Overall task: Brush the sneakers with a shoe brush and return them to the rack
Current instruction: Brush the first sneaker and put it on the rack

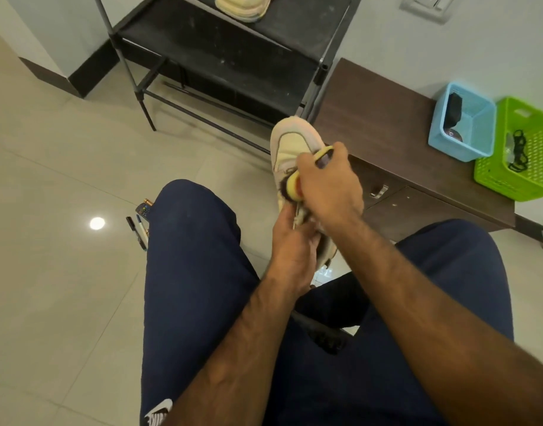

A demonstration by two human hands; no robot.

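A pale cream sneaker (290, 142) is held up between my knees, toe pointing away. My left hand (290, 244) grips its heel end from below. My right hand (328, 186) grips a yellow-handled shoe brush (291, 186), whose dark bristles press against the sneaker's upper near the laces. The second cream sneaker (241, 7) sits on the upper shelf of the black shoe rack (227, 59) ahead, partly cut off by the frame's top edge.
A low brown cabinet (383, 118) stands right of the rack, carrying a blue basket (462, 124) and a green basket (519, 152). Markers (138, 229) and a remote lie on the tiled floor by my left knee. My legs fill the foreground.
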